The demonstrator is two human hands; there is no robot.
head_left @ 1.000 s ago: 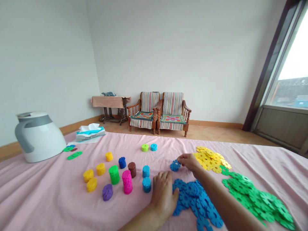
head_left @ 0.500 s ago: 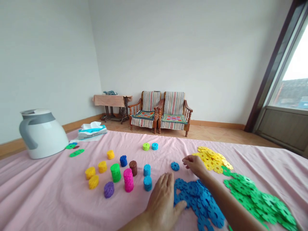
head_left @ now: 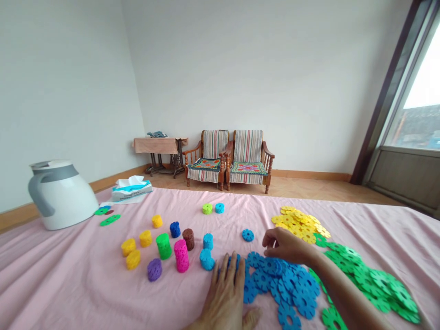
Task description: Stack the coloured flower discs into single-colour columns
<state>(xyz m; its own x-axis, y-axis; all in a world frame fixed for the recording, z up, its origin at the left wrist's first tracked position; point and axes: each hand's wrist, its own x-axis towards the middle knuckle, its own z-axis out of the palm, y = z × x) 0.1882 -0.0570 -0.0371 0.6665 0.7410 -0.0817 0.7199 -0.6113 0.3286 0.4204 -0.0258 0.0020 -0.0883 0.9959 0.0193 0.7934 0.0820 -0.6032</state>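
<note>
My left hand (head_left: 227,293) lies flat and open on the pink cloth (head_left: 68,284), its fingertips at the left edge of a pile of blue snowflake discs (head_left: 278,284). My right hand (head_left: 283,246) hovers over the far side of that pile with fingers curled; whether it holds a disc is unclear. A single blue disc (head_left: 248,235) lies alone on the cloth just left of my right hand. Short stacks of discs stand to the left: light blue (head_left: 207,259), pink (head_left: 181,256), green (head_left: 163,246), purple (head_left: 154,269), brown (head_left: 188,239) and yellow (head_left: 132,259).
A yellow disc pile (head_left: 299,223) and a green disc pile (head_left: 371,279) lie to the right. A white kettle (head_left: 60,194) and a tissue pack (head_left: 131,189) stand at the far left. Two wooden armchairs (head_left: 228,160) stand against the back wall.
My right hand set the single blue disc down on the cloth and drew back toward the blue pile. My left hand slid nearer to me along the pile's left edge.
</note>
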